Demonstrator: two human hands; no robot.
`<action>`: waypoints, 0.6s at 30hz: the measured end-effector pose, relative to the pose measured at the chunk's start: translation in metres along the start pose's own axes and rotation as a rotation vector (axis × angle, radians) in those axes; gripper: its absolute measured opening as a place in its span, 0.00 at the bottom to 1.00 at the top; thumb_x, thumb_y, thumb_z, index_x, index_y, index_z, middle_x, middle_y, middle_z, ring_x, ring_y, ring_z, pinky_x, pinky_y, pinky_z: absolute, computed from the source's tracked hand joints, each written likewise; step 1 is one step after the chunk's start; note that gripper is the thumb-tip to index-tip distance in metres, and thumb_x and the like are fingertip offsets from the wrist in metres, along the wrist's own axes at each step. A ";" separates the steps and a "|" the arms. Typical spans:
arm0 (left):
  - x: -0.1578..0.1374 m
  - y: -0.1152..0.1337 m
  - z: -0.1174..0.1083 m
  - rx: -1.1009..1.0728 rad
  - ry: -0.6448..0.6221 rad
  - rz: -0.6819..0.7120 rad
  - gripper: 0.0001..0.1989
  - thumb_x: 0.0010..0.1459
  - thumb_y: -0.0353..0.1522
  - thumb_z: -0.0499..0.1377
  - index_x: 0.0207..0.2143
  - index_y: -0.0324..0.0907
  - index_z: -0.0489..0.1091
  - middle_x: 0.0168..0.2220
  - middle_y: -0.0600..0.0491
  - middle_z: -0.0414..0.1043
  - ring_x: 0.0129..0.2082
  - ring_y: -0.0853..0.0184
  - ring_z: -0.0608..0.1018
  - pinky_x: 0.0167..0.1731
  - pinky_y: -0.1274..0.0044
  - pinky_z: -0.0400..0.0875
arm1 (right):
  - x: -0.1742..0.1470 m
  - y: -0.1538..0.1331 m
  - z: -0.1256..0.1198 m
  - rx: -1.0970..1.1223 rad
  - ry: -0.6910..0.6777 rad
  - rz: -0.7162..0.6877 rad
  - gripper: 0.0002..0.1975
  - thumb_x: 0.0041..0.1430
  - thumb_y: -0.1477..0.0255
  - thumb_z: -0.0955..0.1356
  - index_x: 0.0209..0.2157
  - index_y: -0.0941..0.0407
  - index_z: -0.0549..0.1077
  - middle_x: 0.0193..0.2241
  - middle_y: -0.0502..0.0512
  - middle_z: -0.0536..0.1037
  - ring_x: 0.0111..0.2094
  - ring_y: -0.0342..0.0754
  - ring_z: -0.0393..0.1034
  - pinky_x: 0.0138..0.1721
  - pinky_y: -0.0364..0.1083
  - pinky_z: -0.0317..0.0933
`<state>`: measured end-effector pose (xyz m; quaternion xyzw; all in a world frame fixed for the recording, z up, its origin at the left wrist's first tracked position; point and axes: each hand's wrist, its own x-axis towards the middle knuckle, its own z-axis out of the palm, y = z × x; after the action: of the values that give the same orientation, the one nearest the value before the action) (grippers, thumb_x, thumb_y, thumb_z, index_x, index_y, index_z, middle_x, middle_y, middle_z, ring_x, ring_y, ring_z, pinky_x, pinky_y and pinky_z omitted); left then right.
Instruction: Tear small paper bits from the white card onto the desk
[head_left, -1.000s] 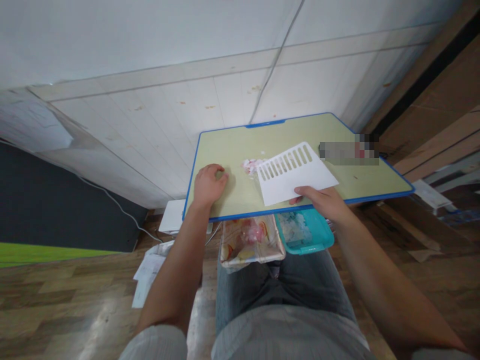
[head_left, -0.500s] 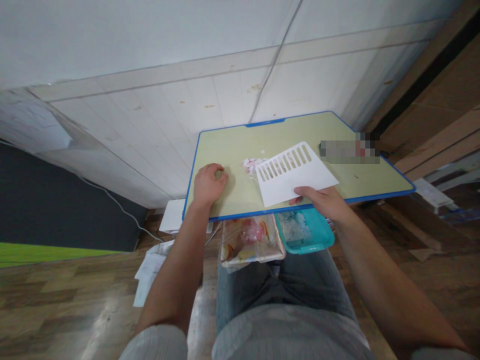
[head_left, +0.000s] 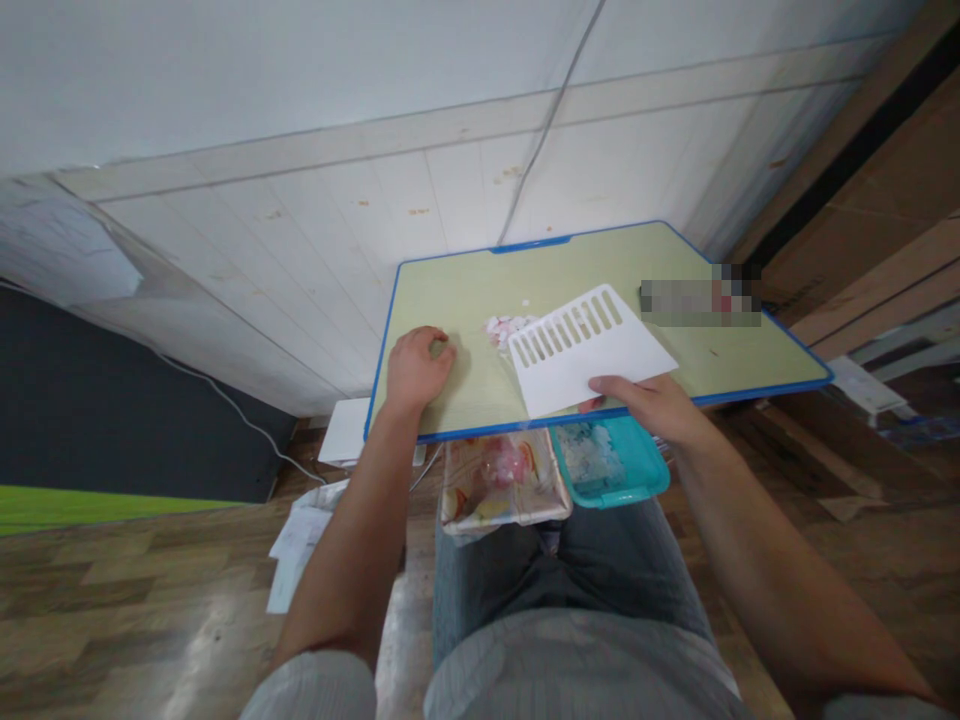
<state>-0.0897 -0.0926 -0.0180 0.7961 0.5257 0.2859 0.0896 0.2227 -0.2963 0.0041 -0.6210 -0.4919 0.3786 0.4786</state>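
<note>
My right hand (head_left: pixel 646 400) grips a flat white slotted scraper (head_left: pixel 570 373) by its near edge, thumb on top and fingers underneath. The scraper is tilted over the folding table (head_left: pixel 457 290), its row of long slots facing the wall. Beside its far left corner lies a small heap of white and pink bits (head_left: pixel 501 329), partly covered by it. My left hand (head_left: pixel 418 368) rests at the table's left side, loosely curled, with a gap between thumb and forefinger. Nothing shows in it, though its lower fingers are hidden.
Below the table's front edge sit a patterned bin (head_left: pixel 480 510) with pink matter inside and a turquoise tub (head_left: pixel 654 478) holding pale pieces. A blurred-out object (head_left: pixel 686 300) lies at the table's right. The wall (head_left: pixel 300 240) stands behind, cardboard (head_left: pixel 870 170) at right, papers (head_left: pixel 296 560) low left.
The scraper has shifted very slightly left and turned a little in my right hand. My left hand stays in place.
</note>
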 end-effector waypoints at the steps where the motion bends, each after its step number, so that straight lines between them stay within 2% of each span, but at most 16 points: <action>1: 0.000 0.000 0.000 0.000 0.002 -0.001 0.09 0.69 0.33 0.65 0.48 0.46 0.83 0.59 0.43 0.89 0.64 0.46 0.85 0.72 0.56 0.76 | 0.000 0.000 0.000 0.010 0.004 -0.003 0.21 0.59 0.50 0.80 0.24 0.51 0.86 0.28 0.60 0.89 0.34 0.61 0.85 0.46 0.57 0.82; 10: 0.000 0.001 -0.001 0.002 -0.019 -0.013 0.09 0.70 0.31 0.65 0.49 0.45 0.84 0.60 0.42 0.88 0.66 0.46 0.84 0.73 0.55 0.75 | 0.002 0.006 0.004 0.059 0.062 -0.015 0.20 0.56 0.50 0.82 0.26 0.51 0.83 0.27 0.59 0.87 0.33 0.61 0.84 0.48 0.59 0.82; 12: 0.000 0.002 -0.001 0.008 -0.018 -0.013 0.09 0.70 0.31 0.65 0.49 0.44 0.84 0.60 0.41 0.88 0.65 0.46 0.84 0.73 0.56 0.75 | 0.007 0.008 0.002 0.143 0.136 -0.046 0.18 0.56 0.51 0.81 0.27 0.50 0.80 0.26 0.57 0.86 0.31 0.60 0.83 0.44 0.59 0.82; 15: 0.000 0.002 -0.002 0.010 -0.018 -0.007 0.09 0.70 0.31 0.66 0.49 0.44 0.84 0.60 0.41 0.88 0.65 0.46 0.85 0.73 0.57 0.75 | 0.021 0.014 -0.005 0.299 0.316 -0.111 0.17 0.54 0.53 0.80 0.32 0.48 0.76 0.27 0.54 0.83 0.29 0.57 0.80 0.33 0.55 0.77; 18: 0.000 0.001 -0.002 0.009 -0.021 0.001 0.08 0.70 0.32 0.66 0.49 0.45 0.84 0.61 0.42 0.88 0.65 0.46 0.85 0.73 0.56 0.76 | 0.035 0.019 -0.013 0.315 0.488 -0.148 0.17 0.52 0.54 0.78 0.36 0.47 0.75 0.28 0.52 0.82 0.27 0.54 0.79 0.29 0.52 0.73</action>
<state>-0.0896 -0.0931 -0.0159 0.7996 0.5258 0.2752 0.0915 0.2479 -0.2661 -0.0105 -0.5743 -0.3417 0.2539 0.6993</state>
